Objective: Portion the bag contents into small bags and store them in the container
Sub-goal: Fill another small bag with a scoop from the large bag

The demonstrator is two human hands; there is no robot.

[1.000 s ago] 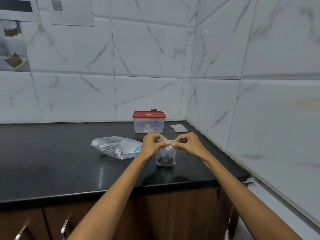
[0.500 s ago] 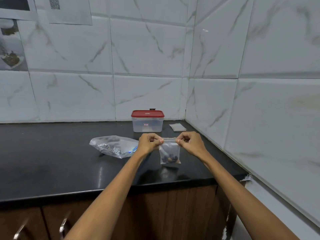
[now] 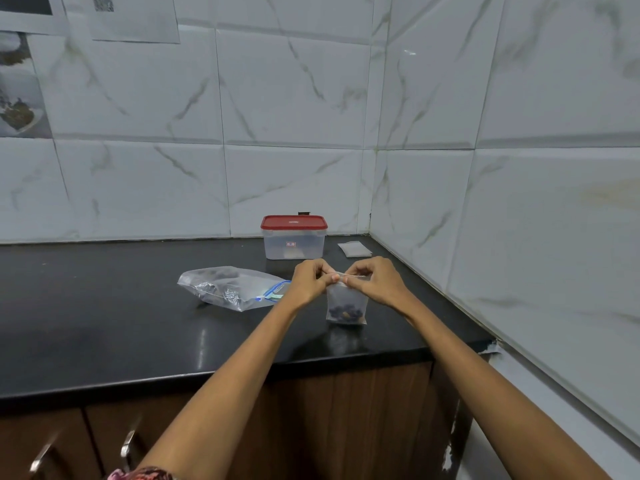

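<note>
Both hands pinch the top strip of the small bag [image 3: 346,303]: left hand [image 3: 310,284] at its left end, right hand [image 3: 375,282] at its right end, fingers curled. Bag hangs upright over the counter [image 3: 104,323] near the front edge, dark pieces at its bottom. Large bag [image 3: 232,287] lies just left. Red-lidded container [image 3: 293,239] at the back edge, lid on. Flat empty bags [image 3: 355,249] in the back right corner.

Black countertop [image 3: 104,323], marble-tiled walls [image 3: 294,116] (printed sheets [image 3: 135,19] taped up), wooden cabinets [image 3: 346,410] below.
</note>
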